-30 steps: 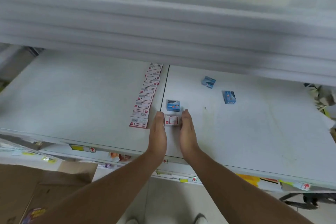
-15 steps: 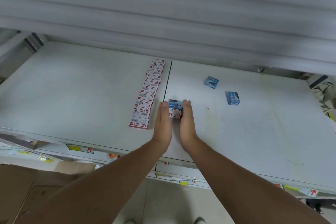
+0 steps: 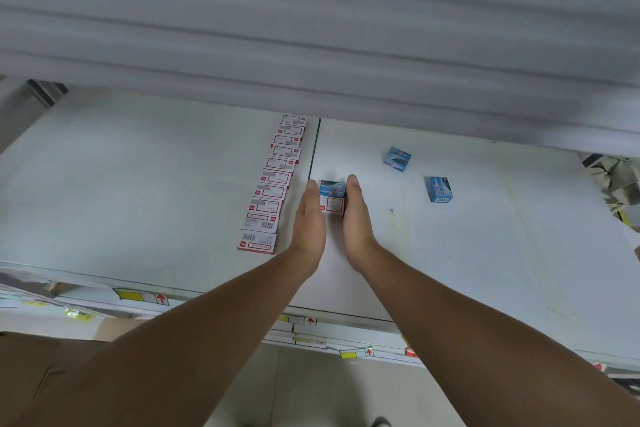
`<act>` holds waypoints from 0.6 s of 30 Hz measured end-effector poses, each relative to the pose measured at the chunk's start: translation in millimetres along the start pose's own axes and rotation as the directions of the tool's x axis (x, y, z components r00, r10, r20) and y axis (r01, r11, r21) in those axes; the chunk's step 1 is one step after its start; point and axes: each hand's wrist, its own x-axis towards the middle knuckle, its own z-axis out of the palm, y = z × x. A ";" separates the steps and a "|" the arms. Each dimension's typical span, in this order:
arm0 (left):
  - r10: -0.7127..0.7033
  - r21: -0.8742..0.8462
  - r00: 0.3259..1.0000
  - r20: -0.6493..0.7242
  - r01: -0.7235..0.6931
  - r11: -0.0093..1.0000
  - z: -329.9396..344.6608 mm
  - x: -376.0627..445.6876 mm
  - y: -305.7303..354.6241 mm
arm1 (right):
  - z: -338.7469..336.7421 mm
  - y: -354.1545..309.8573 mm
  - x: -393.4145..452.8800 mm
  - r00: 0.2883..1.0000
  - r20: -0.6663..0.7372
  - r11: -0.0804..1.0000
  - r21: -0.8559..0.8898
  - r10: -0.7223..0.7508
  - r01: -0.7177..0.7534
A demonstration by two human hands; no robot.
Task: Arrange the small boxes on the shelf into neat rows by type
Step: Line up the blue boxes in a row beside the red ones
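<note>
While the head view is our only camera, it shows the whole working shelf [image 3: 138,184] from above. We note the left hand [image 3: 309,215] and the right hand [image 3: 356,215] lying flat-edged on the shelf, fingers straight, palms facing each other and pressed against the two sides of a short two-box stack-up between them: a blue box [image 3: 331,188] on the far side, touching a red-and-white box [image 3: 333,206] on the near side. Neither hand curls round anything; they squeeze and guide.

Just left of the hands, across a dark seam [image 3: 314,149] in the shelf, a long row of red-and-white boxes [image 3: 273,184] runs from near to far, fairly straight. Two more blue boxes lie loose to the right: one far [image 3: 397,158], one nearer and further right [image 3: 440,189], both skewed and well apart from each other.

Risk, as we judge it: the pair between the palms mixes types, so pushing it on as one would seed a mixed row. Uneven palm pressure could twist the light boxes or pop one upward. The left hand sits near the finished row; a sideways drift could knock its near boxes out of line.
</note>
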 end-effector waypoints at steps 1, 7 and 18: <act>-0.005 0.008 1.000 -0.007 0.005 1.000 0.7 -0.2 2.5 | 0.7 -2.6 0.6 1.000 -0.002 1.000 -0.016 0.008 -0.009; 0.163 0.243 0.987 -0.014 -0.154 0.958 -13.4 -8.3 10.2 | -7.3 -14.9 -12.8 0.992 -0.112 0.990 -0.132 -0.064 0.049; 0.047 0.645 0.999 0.023 -0.050 0.763 -49.6 -46.9 29.5 | -84.7 -73.1 -84.4 1.000 -0.015 0.779 -0.627 0.004 -0.013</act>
